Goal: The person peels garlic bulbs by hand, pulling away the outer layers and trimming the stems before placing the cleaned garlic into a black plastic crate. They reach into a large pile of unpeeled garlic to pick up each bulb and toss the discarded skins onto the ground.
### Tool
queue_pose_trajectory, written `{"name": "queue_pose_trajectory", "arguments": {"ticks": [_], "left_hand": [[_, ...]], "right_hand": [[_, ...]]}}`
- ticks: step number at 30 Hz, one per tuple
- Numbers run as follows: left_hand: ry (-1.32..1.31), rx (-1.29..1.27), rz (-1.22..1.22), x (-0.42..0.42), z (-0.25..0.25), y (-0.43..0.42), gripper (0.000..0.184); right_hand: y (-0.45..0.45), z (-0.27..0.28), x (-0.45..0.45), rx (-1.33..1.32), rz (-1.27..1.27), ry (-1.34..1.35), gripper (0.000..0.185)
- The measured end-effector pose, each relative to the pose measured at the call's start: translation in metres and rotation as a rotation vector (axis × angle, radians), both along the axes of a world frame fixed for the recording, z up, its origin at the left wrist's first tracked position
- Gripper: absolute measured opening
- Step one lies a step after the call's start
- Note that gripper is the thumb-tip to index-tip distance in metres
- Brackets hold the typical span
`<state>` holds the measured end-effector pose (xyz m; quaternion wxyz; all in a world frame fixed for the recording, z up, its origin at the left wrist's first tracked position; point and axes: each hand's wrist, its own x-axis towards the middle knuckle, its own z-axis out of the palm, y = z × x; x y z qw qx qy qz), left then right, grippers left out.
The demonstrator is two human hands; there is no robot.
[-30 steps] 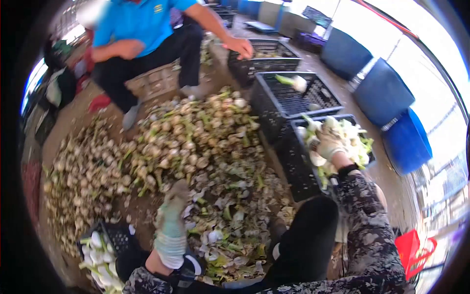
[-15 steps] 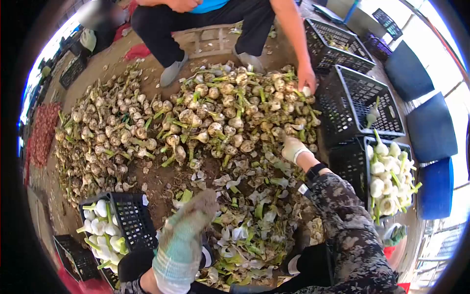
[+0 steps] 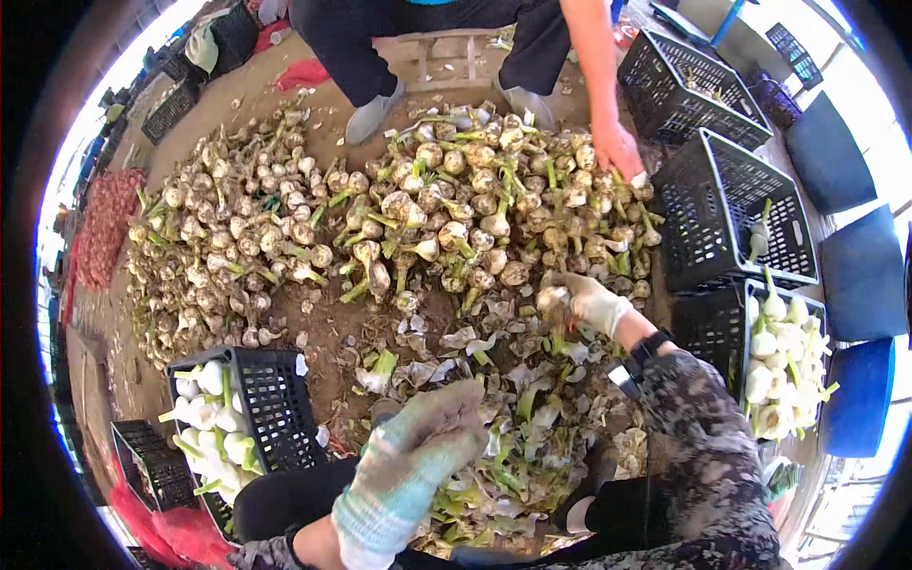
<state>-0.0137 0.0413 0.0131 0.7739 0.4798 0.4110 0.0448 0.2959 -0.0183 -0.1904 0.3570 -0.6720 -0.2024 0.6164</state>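
My left hand (image 3: 413,465), in a soiled white and green glove, is over the peelings in front of my knees. Its fingers are pressed together; anything inside them is hidden. My gloved right hand (image 3: 586,302) grips a garlic bulb (image 3: 554,300) at the near right edge of the pile of unpeeled garlic (image 3: 456,209). Loose skins and cut leaves (image 3: 522,427) lie below it. Clean white bulbs fill a black crate (image 3: 277,404) at the lower left and another crate (image 3: 708,328) at the right.
A co-worker's hand (image 3: 617,147) touches the pile's right side. Beyond my right arm are a black crate (image 3: 698,214) holding a white bulb and a farther crate (image 3: 655,85). Blue tubs (image 3: 860,394) line the right side. A red net sack (image 3: 106,228) lies left.
My right hand has gone from the crate of clean garlic to the pile and taken a bulb. My left hand has risen and shifted right. The co-worker's hand has moved to the pile. The view has shifted.
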Motion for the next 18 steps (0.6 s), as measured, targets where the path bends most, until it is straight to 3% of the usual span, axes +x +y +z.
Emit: {"name": "queue_pose_trajectory", "arguments": {"ticks": [3,4,6,7,8,9,11,12,13,14,15,16,17,18], "left_hand": [[-0.062,0.202,-0.091,-0.004,-0.012,-0.007,0.047],[-0.087,0.194,-0.075,-0.002,-0.011,-0.011,0.047],[-0.125,0.121,-0.082,0.004,-0.011,-0.020,0.046],[-0.097,0.207,-0.212,0.010,-0.004,-0.025,0.044],[-0.065,0.293,-0.341,0.015,-0.003,-0.029,0.043],[-0.288,0.245,-0.250,0.014,-0.038,-0.040,0.038],[-0.318,0.088,-0.121,0.021,-0.007,-0.050,0.026],[-0.391,-0.025,-0.052,0.021,0.004,-0.048,0.021],[-0.631,-0.004,-0.093,0.034,-0.012,-0.032,0.018],[-0.556,-0.140,0.089,0.025,-0.025,-0.028,0.023],[-0.527,-0.280,0.139,0.022,-0.015,-0.027,0.024],[-0.496,-0.421,0.192,0.020,-0.006,-0.027,0.024],[-0.437,-0.464,0.300,0.027,-0.006,-0.031,0.036],[-0.437,-0.457,0.292,0.030,-0.005,-0.038,0.036]], "right_hand": [[-0.026,0.106,-0.062,0.310,0.203,-0.103,0.037],[-0.036,0.131,-0.080,0.461,0.270,-0.218,0.039],[-0.060,0.194,-0.113,0.515,0.433,-0.554,0.044],[-0.072,0.201,-0.123,0.600,0.483,-0.748,0.054],[-0.081,0.212,-0.136,0.614,0.466,-0.785,0.061],[-0.087,0.215,-0.147,0.690,0.396,-0.824,0.063],[-0.099,0.215,-0.156,0.736,0.302,-1.040,0.069],[-0.107,0.215,-0.159,0.780,0.077,-1.028,0.068],[-0.116,0.215,-0.159,0.693,-0.120,-1.027,0.066],[-0.125,0.212,-0.155,0.607,-0.314,-1.013,0.064],[-0.134,0.180,-0.147,0.752,-0.471,-0.876,0.064],[-0.141,0.189,-0.149,0.586,-0.574,-0.116,0.060],[-0.144,0.171,-0.155,0.677,-0.510,0.051,0.059],[-0.147,0.153,-0.161,0.759,-0.444,0.220,0.058]]}}
